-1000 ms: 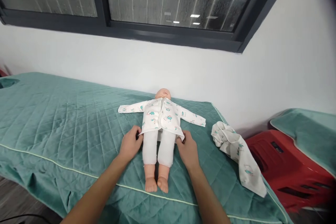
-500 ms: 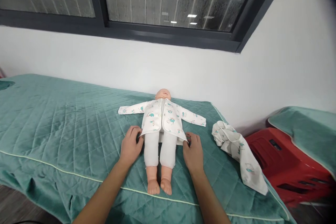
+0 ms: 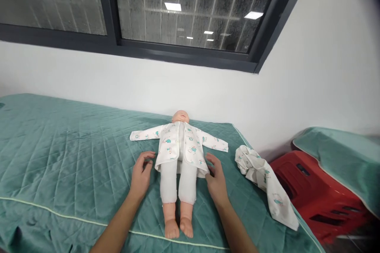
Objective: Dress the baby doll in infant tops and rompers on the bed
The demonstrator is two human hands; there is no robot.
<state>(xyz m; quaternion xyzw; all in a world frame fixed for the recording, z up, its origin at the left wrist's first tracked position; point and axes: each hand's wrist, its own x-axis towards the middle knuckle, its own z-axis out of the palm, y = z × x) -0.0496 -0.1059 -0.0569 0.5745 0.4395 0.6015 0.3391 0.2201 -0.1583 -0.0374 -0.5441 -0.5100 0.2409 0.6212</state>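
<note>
A pale baby doll (image 3: pixel 169 182) in a white printed jacket (image 3: pixel 191 148) lies face-up on the teal quilted bed (image 3: pixel 74 146). The left hand (image 3: pixel 141 174) and right hand (image 3: pixel 217 182) flank its hips, each grip wide, holding nothing.

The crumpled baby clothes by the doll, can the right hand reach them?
Probably yes. The right hand rests open beside the doll, and only bare green quilt lies between it and the crumpled clothes.

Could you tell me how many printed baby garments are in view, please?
2. One top is on the doll lying on the bed; one crumpled garment lies at the bed's right edge. None other shows.
</note>
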